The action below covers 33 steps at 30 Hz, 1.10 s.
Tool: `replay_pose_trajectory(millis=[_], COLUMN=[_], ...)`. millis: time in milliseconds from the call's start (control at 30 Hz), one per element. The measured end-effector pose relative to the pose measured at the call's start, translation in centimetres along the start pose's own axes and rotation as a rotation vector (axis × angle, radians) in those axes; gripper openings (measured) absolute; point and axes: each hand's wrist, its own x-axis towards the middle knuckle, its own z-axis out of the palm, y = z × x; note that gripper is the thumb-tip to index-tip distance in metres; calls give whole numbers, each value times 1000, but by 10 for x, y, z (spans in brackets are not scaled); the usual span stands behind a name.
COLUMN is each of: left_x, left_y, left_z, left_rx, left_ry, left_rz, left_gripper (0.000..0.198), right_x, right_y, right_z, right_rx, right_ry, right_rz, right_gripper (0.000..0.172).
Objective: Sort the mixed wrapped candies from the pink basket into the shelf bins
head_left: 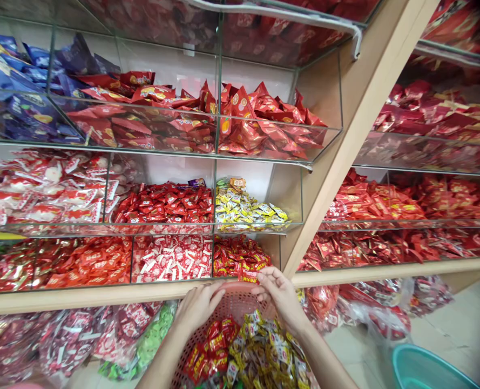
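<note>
A pink perforated plastic basket [243, 290] stands against the shelf's front edge. Inside it lie red-wrapped candies [213, 346] on the left and yellow-and-white wrapped candies [266, 351] on the right. My left hand [199, 305] is closed over the basket's left rim; its fingertips are partly hidden. Above the far rim, my right hand [278, 292] pinches a red candy [248, 276] with yellow lettering between thumb and fingers. Just behind that candy is a bottom glass compartment of similar red-and-yellow candies [235, 253].
Glass-fronted shelves hold red-and-white candies [175, 258], orange-red candies [97, 259], yellow candies [248, 208] and blue packets [13, 70]. A slanting wooden post [357, 113] divides the shelves. Bagged candies [73, 340] lie below. A teal tub [426, 367] stands at lower right.
</note>
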Motion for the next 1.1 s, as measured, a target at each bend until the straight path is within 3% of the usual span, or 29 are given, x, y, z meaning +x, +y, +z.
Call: replay_pose_trajectory(millis=[167,300,567,867,1100], left_x=[0,-1,-2,-4,-4], left_y=[2,3,6,9,9], left_z=[-1,-3,-6,-9,-9], left_rx=[-22,-38,14,-6,-14], left_ry=[-15,-11,-15,-19,-23], left_rz=[-9,5,-1,6,-12], left_gripper=[43,43,43,45,46], right_x=[-11,-12,-17,-34,-46], right_y=[15,25,45,61,98], right_z=[4,5,3,17,38], right_rx=[10,-94,-376,-805,-996], right_ry=[-102,-142,-260,-623,-824], right_rz=[-53,-185,-307,-416,-418], right_gripper=[27,23,12,38,40])
